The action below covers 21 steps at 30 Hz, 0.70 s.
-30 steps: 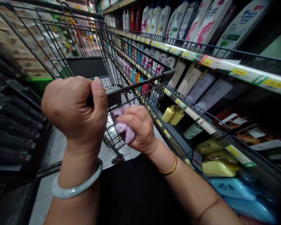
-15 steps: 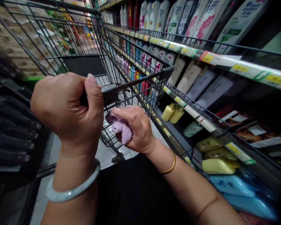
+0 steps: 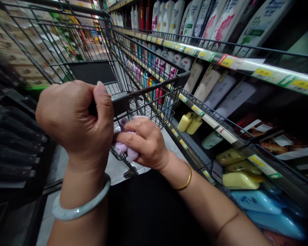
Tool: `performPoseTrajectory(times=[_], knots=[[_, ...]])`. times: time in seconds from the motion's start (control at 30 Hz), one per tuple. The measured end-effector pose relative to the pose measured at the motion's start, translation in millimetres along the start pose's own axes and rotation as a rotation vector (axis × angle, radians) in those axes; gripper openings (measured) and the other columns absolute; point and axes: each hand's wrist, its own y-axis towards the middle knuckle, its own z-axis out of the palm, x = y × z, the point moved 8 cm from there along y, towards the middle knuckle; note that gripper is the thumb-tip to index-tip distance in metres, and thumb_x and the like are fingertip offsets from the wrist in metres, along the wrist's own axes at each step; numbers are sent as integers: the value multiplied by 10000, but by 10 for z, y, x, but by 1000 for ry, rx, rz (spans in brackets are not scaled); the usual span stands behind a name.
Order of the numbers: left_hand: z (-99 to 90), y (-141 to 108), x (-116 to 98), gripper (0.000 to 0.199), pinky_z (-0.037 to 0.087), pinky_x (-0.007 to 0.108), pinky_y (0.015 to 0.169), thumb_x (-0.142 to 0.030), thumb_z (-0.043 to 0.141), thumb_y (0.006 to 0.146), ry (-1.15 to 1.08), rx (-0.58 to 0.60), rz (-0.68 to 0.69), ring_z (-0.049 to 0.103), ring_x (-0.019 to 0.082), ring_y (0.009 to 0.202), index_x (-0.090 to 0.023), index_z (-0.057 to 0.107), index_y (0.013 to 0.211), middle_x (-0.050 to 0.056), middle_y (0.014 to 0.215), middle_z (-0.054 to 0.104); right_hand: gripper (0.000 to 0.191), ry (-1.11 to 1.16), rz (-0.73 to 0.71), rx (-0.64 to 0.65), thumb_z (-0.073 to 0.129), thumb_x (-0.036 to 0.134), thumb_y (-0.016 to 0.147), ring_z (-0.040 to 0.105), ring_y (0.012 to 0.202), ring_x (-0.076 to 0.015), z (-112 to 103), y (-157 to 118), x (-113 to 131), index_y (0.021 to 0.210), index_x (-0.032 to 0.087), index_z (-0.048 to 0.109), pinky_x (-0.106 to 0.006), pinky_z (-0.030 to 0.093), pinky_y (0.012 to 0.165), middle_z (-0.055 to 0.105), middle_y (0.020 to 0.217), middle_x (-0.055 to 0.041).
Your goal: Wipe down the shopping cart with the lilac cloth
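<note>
My left hand [image 3: 75, 118], with a pale bangle [image 3: 79, 212] at the wrist, is closed around the dark handle of a shopping cart [image 3: 121, 102]. Only the right end of that handle shows past my thumb. Beside it, my right hand [image 3: 146, 141], with a gold bracelet [image 3: 188, 177] on the wrist, grips a crumpled light-purple cloth [image 3: 132, 154]. The cloth bulges out below and left of the fingers, near the cart's wire side. Part of the cart's basket is hidden behind both hands.
Shelves on the right hold white shampoo bottles [image 3: 227, 24], grey bottles [image 3: 236, 97], yellow pump bottles [image 3: 193, 125] and blue packs [image 3: 256, 201]. Stacked packages [image 3: 25, 51] stand at the left beyond the cart. Dark hanging goods [image 3: 12, 147] are at the near left.
My right hand has turned and shifted slightly left, its fingers now wrapped over the cloth, which sits lower and further left. My left hand stays at the handle.
</note>
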Motion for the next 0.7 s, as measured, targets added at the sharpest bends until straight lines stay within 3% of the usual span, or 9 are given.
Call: performPoseTrajectory(times=[0.07,0.13,0.2,0.27,0.37,0.43,0.5,0.63,0.7], knots=[[7,-3,4,412,462,461,831,-451,490,1018,10,26,-9,598,239,795,-255,463,657,15,673,359,192,-46,105,-109,607,300,976,668,1113,-225,-107,-1,-227,1148,281,691,-436,576,1036,711,1080,-55],[5,-5,10,416,448,470,801,-463,479,1015,24,51,-23,593,258,784,-276,458,644,28,672,375,159,-89,279,-300,572,268,972,663,1056,-226,-292,-51,-521,1096,255,671,-448,589,996,703,1055,-64],[11,-5,16,408,437,478,786,-469,472,1011,34,80,-34,589,273,783,-292,462,644,37,675,391,140,-111,382,-431,558,247,961,655,1030,-228,-409,-105,-654,1059,243,658,-450,593,968,693,1040,-71],[8,-1,23,405,434,479,794,-470,479,1006,33,80,-47,586,273,784,-293,457,642,37,681,392,150,-97,328,-419,592,270,956,652,1053,-237,-393,-79,-547,1085,251,666,-459,586,985,693,1050,-71],[25,6,28,419,444,473,824,-464,478,1010,27,78,-60,582,252,776,-272,450,639,24,684,365,226,-58,130,-206,636,317,958,651,1116,-245,-191,6,-209,1180,303,680,-476,560,1060,687,1086,-56],[17,8,20,428,453,473,833,-471,474,1009,21,46,-52,580,241,764,-258,464,638,14,682,341,252,-55,68,-108,630,300,961,651,1134,-242,-95,5,-135,1204,332,685,-477,547,1084,676,1097,-48],[17,5,8,413,456,481,847,-464,479,1004,4,38,-35,589,249,779,-258,508,647,15,683,343,239,-48,107,-147,645,290,941,645,1134,-245,-123,-31,-274,1174,317,693,-476,547,1072,676,1099,-49],[2,-9,20,326,443,490,818,-417,524,976,-35,57,-32,603,289,805,-296,541,673,36,674,412,155,29,393,-422,593,218,898,654,1003,-217,-340,-189,-775,1035,250,658,-428,579,945,679,1021,-48],[6,-12,35,315,433,491,810,-404,540,970,-39,80,-42,607,298,815,-301,529,673,43,679,438,156,54,424,-434,571,189,882,657,977,-211,-350,-193,-770,1008,242,646,-417,579,923,681,999,-48]])
